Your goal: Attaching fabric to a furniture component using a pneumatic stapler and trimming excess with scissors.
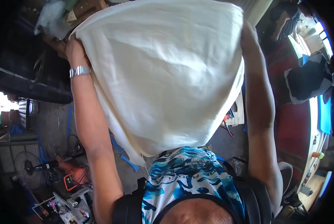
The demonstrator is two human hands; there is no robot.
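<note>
A large cream-white cloth (167, 78) is spread out in front of me, held up between both arms. Its lower edge hangs in folds close to my blue patterned shirt, and one narrow corner drops lower on the left. My left hand (75, 50) is closed on the cloth's upper left edge; the fingers are partly hidden by the fabric. At the upper right edge, my right hand (248, 34) grips the cloth, with its fingers mostly behind it. A metal-banded watch (80, 71) circles my left wrist.
A fan (28, 168) and an orange machine (75, 172) stand at the lower left. Clear plastic wrapping (52, 18) lies at the upper left. Behind the cloth's right edge shows a board with tools (235, 112). Another person (286, 20) is at the far upper right.
</note>
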